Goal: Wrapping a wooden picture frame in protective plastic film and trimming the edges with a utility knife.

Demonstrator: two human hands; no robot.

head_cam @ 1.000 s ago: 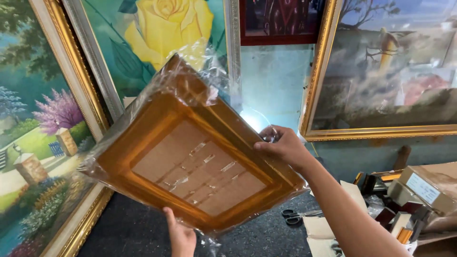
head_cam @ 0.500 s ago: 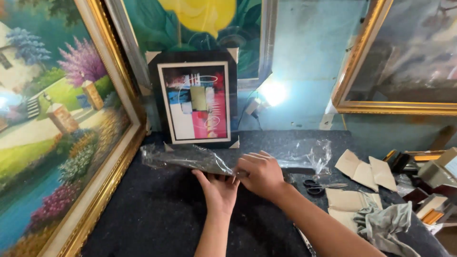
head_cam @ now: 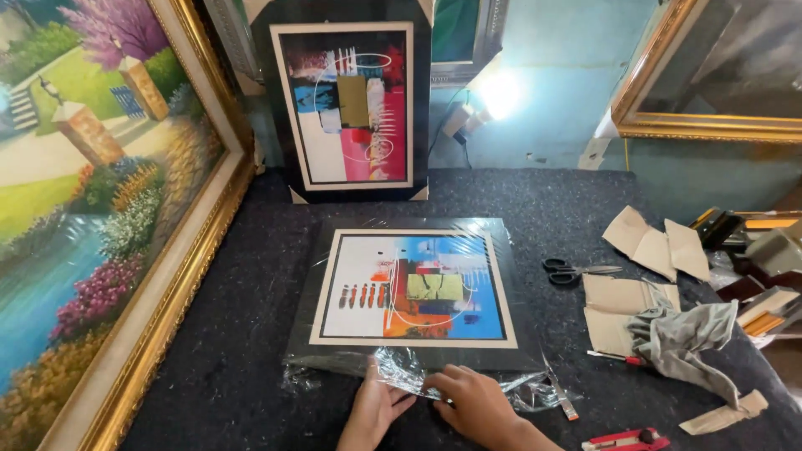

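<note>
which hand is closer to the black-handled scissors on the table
Right. The right hand sits at the wrapped picture's near edge, on the side of the black-handled scissors; the left hand is further away.

A black-framed abstract picture (head_cam: 411,288), wrapped in clear plastic film (head_cam: 401,372), is laid flat, face up, near the table's front edge.

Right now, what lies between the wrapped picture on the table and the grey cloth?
In the head view, black scissors and folded cardboard pieces lie between the wrapped picture and the grey cloth.
</note>
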